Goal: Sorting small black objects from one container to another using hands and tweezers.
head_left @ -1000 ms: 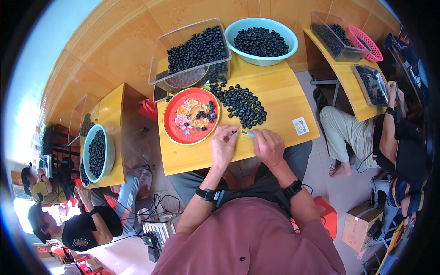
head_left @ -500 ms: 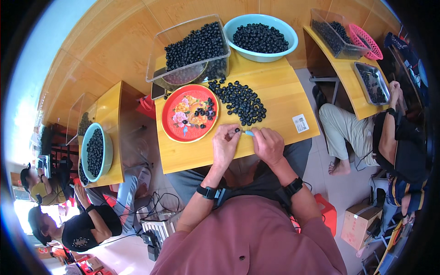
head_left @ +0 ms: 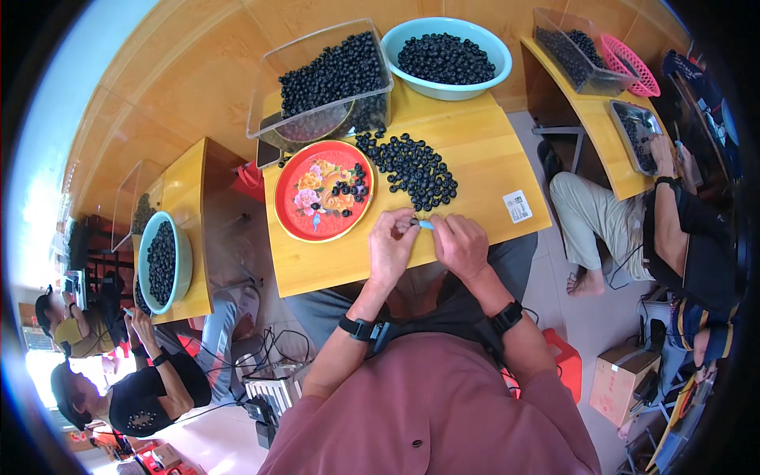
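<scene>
At the near edge of the wooden table, my left hand is closed in a pinch round a small black bead-like ball, mostly hidden by the fingers. My right hand grips a small tool with a light blue handle, its tip held against the ball. Just beyond my fingers lies a loose pile of black balls, shiny and round. To the left of the pile, a red flowered tray with a gold rim holds several more.
A clear plastic bin and a light blue basin, both full of black balls, stand at the back. A white label lies on the right. Other people work at side tables, with another blue basin and a metal tray.
My right hand has brought the blue-handled tool closer to my left fingertips, and less of the ball shows. The person at right has reached into the metal tray.
</scene>
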Demonstrator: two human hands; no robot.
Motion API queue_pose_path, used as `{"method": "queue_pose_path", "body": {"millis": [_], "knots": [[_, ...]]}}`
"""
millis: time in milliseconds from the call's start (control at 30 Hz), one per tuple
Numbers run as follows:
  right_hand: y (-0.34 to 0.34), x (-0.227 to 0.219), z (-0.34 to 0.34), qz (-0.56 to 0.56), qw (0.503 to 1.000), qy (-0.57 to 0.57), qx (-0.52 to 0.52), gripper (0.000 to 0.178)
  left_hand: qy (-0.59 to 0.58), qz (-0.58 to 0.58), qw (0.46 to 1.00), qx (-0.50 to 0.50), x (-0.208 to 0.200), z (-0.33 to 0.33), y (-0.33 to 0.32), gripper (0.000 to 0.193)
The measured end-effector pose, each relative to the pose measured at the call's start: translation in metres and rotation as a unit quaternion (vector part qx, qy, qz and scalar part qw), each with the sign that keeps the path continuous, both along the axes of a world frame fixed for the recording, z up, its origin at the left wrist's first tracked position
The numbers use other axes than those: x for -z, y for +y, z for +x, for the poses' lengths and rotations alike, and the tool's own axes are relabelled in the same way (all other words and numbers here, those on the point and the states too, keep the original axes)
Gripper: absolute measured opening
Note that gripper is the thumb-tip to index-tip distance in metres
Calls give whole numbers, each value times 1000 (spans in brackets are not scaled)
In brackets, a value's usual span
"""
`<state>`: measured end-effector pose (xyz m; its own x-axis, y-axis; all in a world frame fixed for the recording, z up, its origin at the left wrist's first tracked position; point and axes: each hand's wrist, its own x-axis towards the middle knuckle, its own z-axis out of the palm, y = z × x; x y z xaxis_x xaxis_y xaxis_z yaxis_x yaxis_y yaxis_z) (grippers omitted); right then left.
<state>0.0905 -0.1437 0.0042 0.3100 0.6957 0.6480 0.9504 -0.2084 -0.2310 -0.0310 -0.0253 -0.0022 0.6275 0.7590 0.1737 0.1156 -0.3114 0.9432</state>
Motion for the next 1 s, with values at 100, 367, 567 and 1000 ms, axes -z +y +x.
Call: {"method": "queue_pose_path", "body": {"millis": [100,367,567,1000], "knots": [[0,0,0,-3,1000,7,-2,11,-7,-69,998,11,-1,0,1,33],[0,0,0,-5,1000,11,-5,11,-35,-124,992,8,-2,-1,2,35],[2,-3,-1,-15,999,28,29,9,-102,-181,978,18,8,-5,1,32],[0,1,-2,7,999,-8,36,15,3,106,994,-6,-10,-24,16,16]]}}
